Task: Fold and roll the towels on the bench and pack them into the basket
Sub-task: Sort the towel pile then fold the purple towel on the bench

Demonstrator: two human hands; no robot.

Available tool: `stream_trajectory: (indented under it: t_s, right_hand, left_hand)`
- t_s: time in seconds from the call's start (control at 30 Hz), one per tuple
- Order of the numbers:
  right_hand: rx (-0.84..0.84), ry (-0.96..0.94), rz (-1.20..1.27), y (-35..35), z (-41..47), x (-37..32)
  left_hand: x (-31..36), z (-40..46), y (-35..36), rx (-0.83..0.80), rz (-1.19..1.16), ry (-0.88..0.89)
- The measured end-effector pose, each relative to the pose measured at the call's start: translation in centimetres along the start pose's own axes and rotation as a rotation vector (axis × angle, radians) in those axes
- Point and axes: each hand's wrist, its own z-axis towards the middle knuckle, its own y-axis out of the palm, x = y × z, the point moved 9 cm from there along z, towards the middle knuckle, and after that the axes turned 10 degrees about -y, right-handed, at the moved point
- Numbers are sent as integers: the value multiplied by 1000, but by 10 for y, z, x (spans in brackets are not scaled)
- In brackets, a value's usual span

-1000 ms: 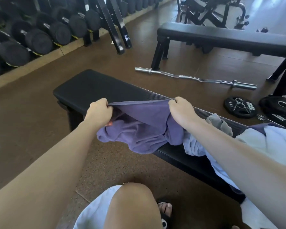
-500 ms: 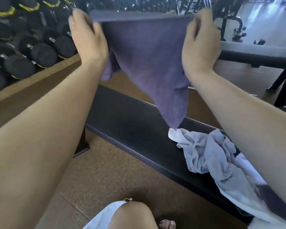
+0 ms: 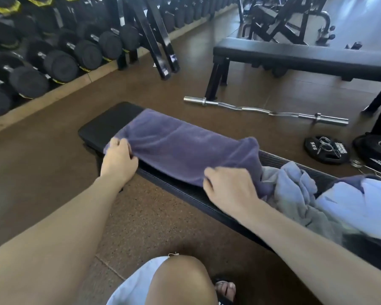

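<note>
Purple towel [image 3: 185,146] lies spread flat along the bench [image 3: 110,124], stretched between both hands. Left hand [image 3: 119,158] pinches its near left corner; right hand [image 3: 229,188] grips its near edge, with crumpled grey and white towels [image 3: 306,194] just right of that hand.

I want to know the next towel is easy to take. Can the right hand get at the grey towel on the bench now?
Probably yes. The right hand grips the purple towel right beside the crumpled grey towel, with nothing between them; it must only let go first.
</note>
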Motion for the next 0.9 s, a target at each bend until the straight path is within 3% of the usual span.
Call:
stream_trajectory:
  t_s: [0.1, 0.37, 0.47, 0.53, 0.6, 0.73, 0.8, 0.9]
  right_hand:
    - [-102, -115, -16, 28, -16, -27]
    - [-104, -145, 44, 42, -20, -37]
    - [-91, -171, 106, 40, -18, -48]
    - [-226, -178, 259, 49, -15, -55]
    - [-357, -42, 518, 56, -12, -46]
    - [-37, 353, 539, 29, 2, 31]
    - [78, 570, 507, 21, -2, 78]
    - [4, 804, 429, 31, -16, 131]
  left_hand:
    - [-24, -13, 16, -52, 38, -94]
    - [-49, -13, 14, -30, -10, -253]
    - [-59, -13, 31, -193, 63, -375]
    - [-58, -19, 44, -350, 287, -395]
    - [-30, -22, 45, -300, 383, -260]
    - [73, -53, 39, -149, 166, 121]
    - [124, -83, 51, -243, 22, 303]
    - [181, -126, 79, -518, -135, 417]
